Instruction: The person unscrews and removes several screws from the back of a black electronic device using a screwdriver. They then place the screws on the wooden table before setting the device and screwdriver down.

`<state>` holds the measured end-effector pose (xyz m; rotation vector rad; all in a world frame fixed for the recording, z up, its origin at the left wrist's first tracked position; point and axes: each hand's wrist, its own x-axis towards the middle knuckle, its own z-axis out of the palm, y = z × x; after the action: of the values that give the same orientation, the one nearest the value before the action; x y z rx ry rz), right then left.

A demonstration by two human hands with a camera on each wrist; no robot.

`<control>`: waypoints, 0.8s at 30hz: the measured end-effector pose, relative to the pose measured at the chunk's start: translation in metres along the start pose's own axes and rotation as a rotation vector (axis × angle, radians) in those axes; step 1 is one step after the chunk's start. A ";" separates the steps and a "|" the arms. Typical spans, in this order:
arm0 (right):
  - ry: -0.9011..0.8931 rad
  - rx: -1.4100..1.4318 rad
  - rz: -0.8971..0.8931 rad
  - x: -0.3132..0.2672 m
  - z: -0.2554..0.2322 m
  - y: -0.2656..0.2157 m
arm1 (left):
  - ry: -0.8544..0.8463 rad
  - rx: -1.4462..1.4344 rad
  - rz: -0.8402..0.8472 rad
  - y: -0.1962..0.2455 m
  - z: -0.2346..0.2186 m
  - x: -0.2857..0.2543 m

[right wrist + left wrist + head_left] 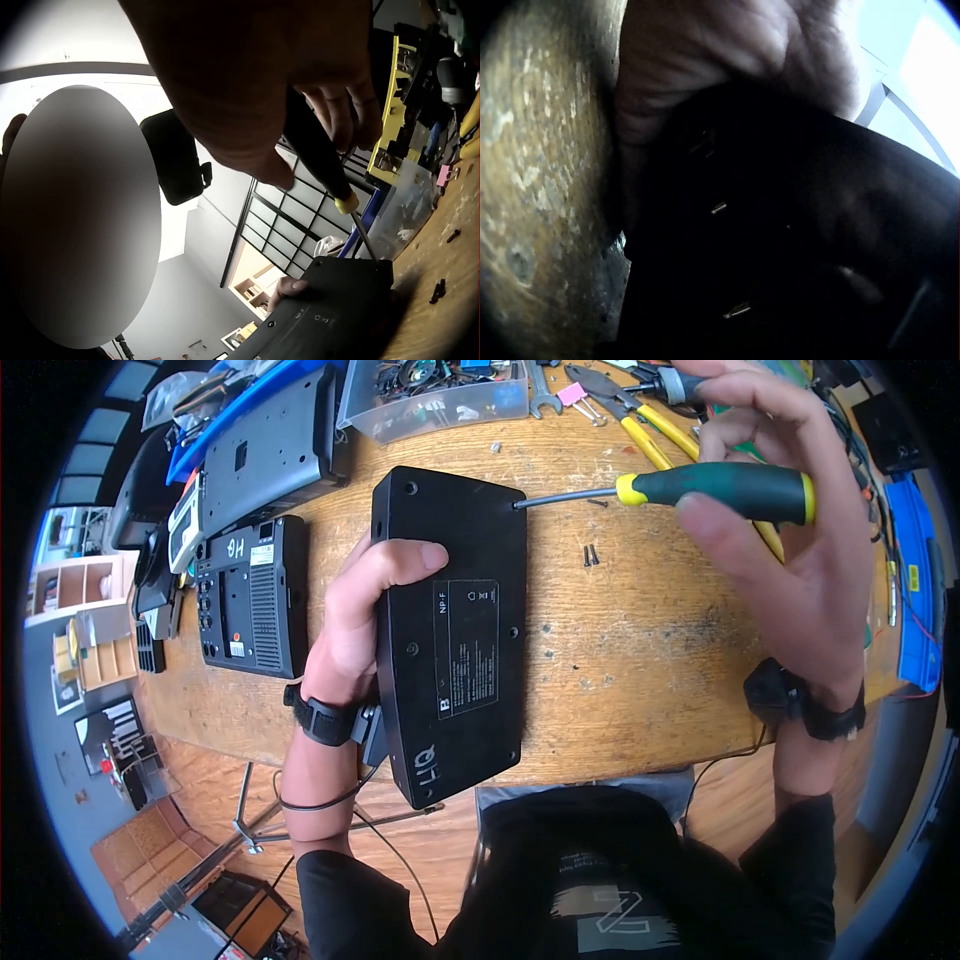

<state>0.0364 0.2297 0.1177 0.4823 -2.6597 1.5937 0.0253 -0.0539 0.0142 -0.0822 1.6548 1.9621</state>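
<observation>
A black box-shaped device is held tilted above the table by my left hand, its thumb lying across the labelled face. In the left wrist view, the palm rests against the dark device. My right hand holds a green and yellow screwdriver between thumb and fingers. The screwdriver's tip meets a hole at the device's upper right corner; the right wrist view also shows the shaft reaching that corner. Small dark screws lie on the table right of the device.
A second black device and a larger black panel are on the left. At the back stand a clear bin of parts and yellow-handled pliers. A blue tray is at the far right.
</observation>
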 end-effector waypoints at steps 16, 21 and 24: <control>0.506 -0.415 -0.110 0.003 0.044 0.029 | 0.025 -0.155 0.021 -0.004 0.002 0.000; 0.123 -0.149 -0.467 -0.002 0.002 0.076 | 0.024 -0.158 0.018 -0.003 0.002 -0.001; 0.121 -0.163 -0.168 -0.005 0.008 0.020 | 0.033 -0.155 0.016 -0.003 0.001 -0.002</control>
<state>0.0370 0.2328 0.0953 0.5668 -2.5553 1.3059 0.0288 -0.0537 0.0131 -0.1611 1.5262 2.1094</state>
